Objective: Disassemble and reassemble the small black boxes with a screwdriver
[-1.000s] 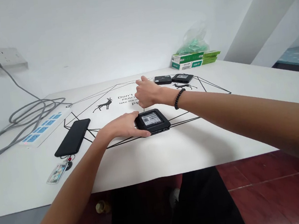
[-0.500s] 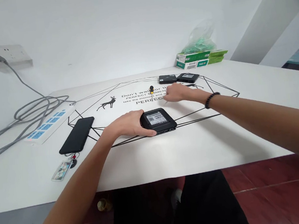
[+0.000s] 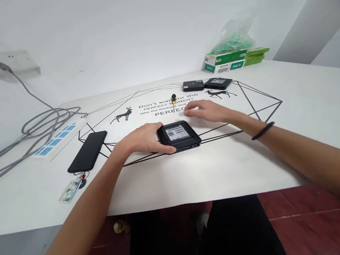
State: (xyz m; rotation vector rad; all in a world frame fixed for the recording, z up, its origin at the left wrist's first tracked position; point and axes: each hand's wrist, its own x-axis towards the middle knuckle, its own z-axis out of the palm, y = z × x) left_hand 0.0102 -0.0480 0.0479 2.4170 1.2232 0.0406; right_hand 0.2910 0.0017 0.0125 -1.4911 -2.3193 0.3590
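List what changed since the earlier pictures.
The right hand moved rightward from behind the black device, its fist loosening; the screwdriver came into view, though whether that hand released it is unclear. The left hand still holds the device; the phone stayed put.

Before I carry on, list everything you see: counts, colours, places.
Square labelled device: one, black, table centre
Flat boxy devices: two, black, side by side, table rear
Screwdriver: one, black and yellow, beyond centre device
Phone: one, black, table left
Card keychain: one, clear, printed, by phone
Power strip: one, white and blue, far left
Cable with plug: grey, far left, in wall socket panel
Cardboard boxes: several, green and white, rear right
Plastic bag: one, clear and green, on boxes
Table: one, white
Bead bracelet: one, black, right wrist
Bare hands: two; left hand on centre device, right hand right of screwdriver
Legs: black trousers, below table
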